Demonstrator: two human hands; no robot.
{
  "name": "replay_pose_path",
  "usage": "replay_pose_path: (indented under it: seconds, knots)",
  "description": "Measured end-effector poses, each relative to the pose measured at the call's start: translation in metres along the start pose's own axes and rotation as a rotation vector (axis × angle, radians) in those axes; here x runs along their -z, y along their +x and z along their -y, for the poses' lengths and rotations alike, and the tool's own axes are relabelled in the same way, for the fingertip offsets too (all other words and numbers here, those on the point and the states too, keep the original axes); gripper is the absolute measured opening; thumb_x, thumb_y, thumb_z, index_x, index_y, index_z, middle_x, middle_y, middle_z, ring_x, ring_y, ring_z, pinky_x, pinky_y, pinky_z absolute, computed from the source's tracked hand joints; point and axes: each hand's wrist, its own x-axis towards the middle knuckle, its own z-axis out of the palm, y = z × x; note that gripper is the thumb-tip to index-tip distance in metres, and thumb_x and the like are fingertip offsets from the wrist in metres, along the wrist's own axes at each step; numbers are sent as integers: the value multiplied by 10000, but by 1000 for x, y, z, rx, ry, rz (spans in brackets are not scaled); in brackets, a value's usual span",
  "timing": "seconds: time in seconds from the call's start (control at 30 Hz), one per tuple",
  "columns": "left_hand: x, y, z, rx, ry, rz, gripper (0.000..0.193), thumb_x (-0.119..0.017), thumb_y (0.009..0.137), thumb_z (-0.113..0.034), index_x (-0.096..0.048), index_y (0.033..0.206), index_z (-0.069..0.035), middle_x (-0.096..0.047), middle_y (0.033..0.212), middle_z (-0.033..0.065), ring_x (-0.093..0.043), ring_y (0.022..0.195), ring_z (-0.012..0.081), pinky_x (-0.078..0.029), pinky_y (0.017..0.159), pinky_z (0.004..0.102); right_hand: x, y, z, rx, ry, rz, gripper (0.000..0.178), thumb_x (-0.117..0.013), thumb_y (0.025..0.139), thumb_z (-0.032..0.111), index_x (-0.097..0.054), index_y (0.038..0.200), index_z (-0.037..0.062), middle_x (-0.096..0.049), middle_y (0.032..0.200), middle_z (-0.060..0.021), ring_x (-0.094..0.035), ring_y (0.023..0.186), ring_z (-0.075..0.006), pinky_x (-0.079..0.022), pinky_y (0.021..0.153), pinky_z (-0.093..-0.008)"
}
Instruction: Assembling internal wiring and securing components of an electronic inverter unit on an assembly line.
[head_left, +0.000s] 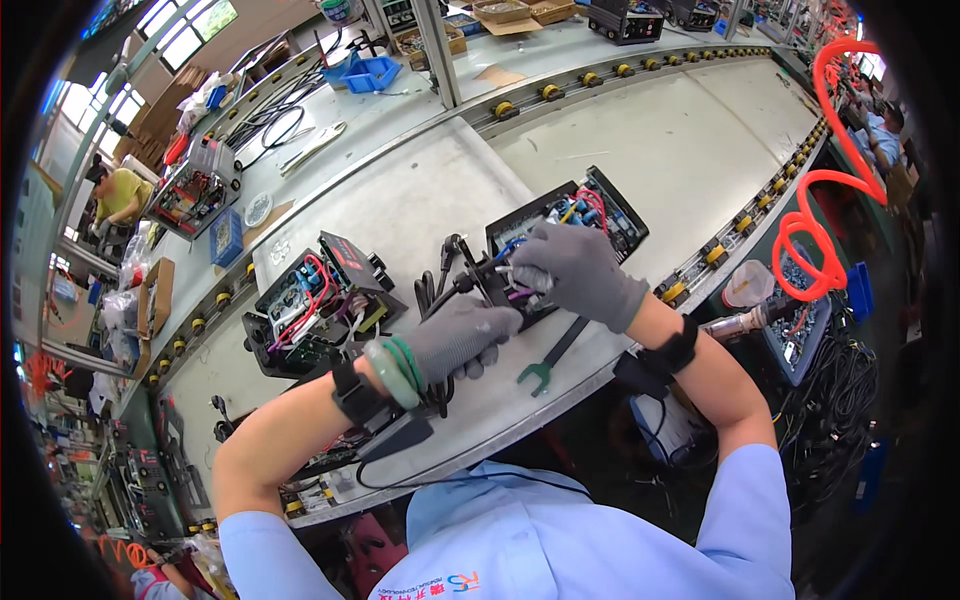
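On a grey work board [400, 215] lie 2 open black boxes of electronics. The nearer box [570, 225] lies tilted, its long axis running from the person's near left to far right. The right hand [578, 272], in a grey glove, rests over its near end, fingers curled narrowly around a few coloured wires [515, 275] there. The left hand [462, 335], also gloved, lies just beside it on the near left, fingers wrapped around a black cable [440, 290] that leads up to the same end. The right hand is the nearer to the box. A green wrench [552, 357] lies near both hands. The second box [315, 300] sits apart, to the left.
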Motion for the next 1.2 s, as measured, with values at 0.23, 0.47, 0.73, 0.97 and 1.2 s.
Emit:
replay_pose_path:
  seconds: [0.23,0.47,0.73,0.97,1.2]
  knots:
    - [0,3,-5,90,-59,29,295,-597,902,-361,-562,802,-86,-547,616,-12,-485,460,59,-377,420,205,20,-2,-13,186,-153,183,101,-672,757,146,-615,840,140,-564,783,-37,-620,715,-233,-483,595,-365]
    - [15,13,-19,92,-5,10,297,-592,900,-342,-559,842,-53,-561,670,-8,-529,557,67,-429,519,215,10,17,-38,143,-39,323,70,-635,746,91,-572,751,122,-580,792,-60,-630,718,-280,-485,594,-388]
    - [18,17,-12,152,-164,54,273,-605,917,-292,-566,972,-28,-607,831,38,-602,687,112,-506,649,252,6,15,-41,111,94,288,73,-660,734,90,-613,779,124,-594,808,-73,-633,735,-290,-500,608,-408]
    - [24,20,0,156,-271,155,469,-602,938,-267,-445,1277,17,-604,1079,121,-664,883,184,-565,753,322,12,24,-40,138,92,421,12,-649,744,106,-647,754,113,-607,796,-62,-658,757,-266,-529,611,-398]
    - [30,21,0,209,-269,185,528,-601,929,-239,-389,1340,13,-604,1097,134,-652,933,201,-543,823,331,12,34,-37,133,17,580,31,-660,736,126,-647,762,134,-567,777,-49,-645,734,-244,-538,584,-384]
